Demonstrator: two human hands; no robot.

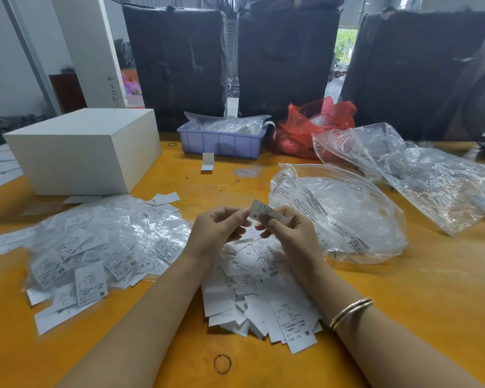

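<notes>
Paper-thin and white, the size label sat pinched between my left hand and right hand, just above the loose pile near me. Feather-light and floppy, I judged; best gripped by its short ends, fingertips only.

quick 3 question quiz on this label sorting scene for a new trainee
1. True or false: the left hand and the right hand both pinch one label.
2. Which size letter shows on that label? A) XL B) M C) S
3. Fill in: left of the tray stands a white ____.

Key: 1 true; 2 B; 3 box
</notes>
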